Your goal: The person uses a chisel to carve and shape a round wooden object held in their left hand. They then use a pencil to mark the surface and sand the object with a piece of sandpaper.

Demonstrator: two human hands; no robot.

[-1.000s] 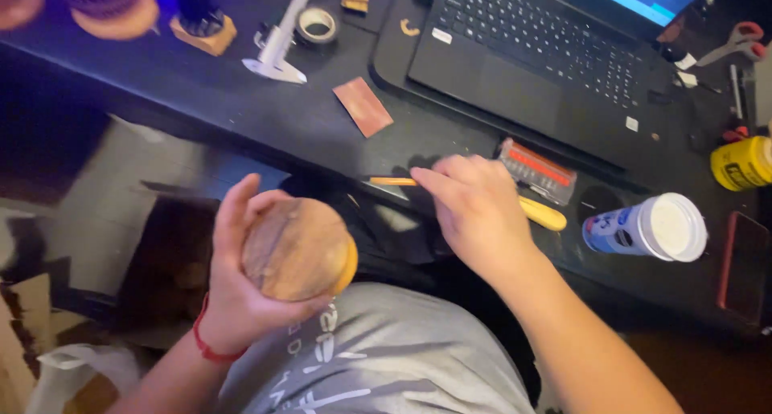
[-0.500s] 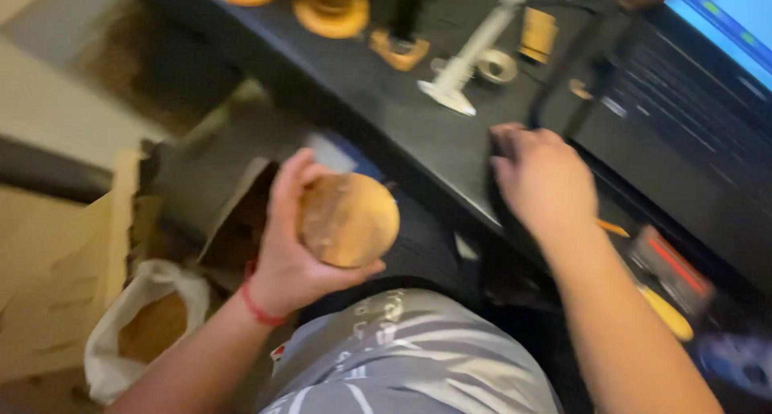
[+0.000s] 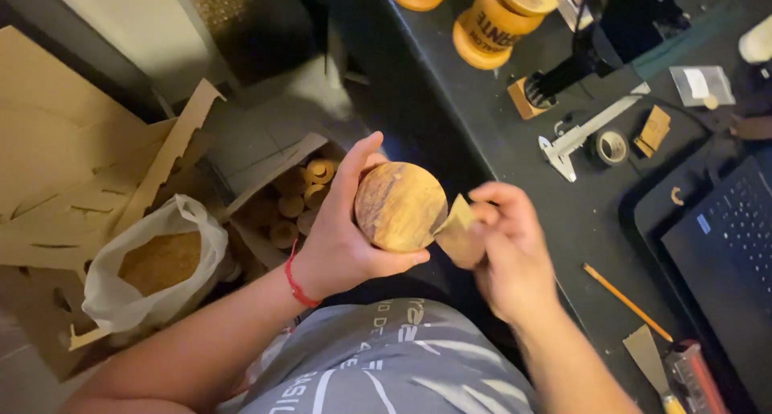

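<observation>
The left hand (image 3: 342, 241) comes up from the bottom, fingers curled tight around a round wooden piece (image 3: 400, 206); the right hand (image 3: 505, 257), at 3 o'clock of it, pinches a small brown scrap (image 3: 458, 229) against its edge; farther off at 1 o'clock, a metal caliper (image 3: 581, 135) lies on the dark table (image 3: 498, 140).

One wooden piece (image 3: 400, 206), one pencil (image 3: 627, 302), one tape roll (image 3: 611, 147)
</observation>
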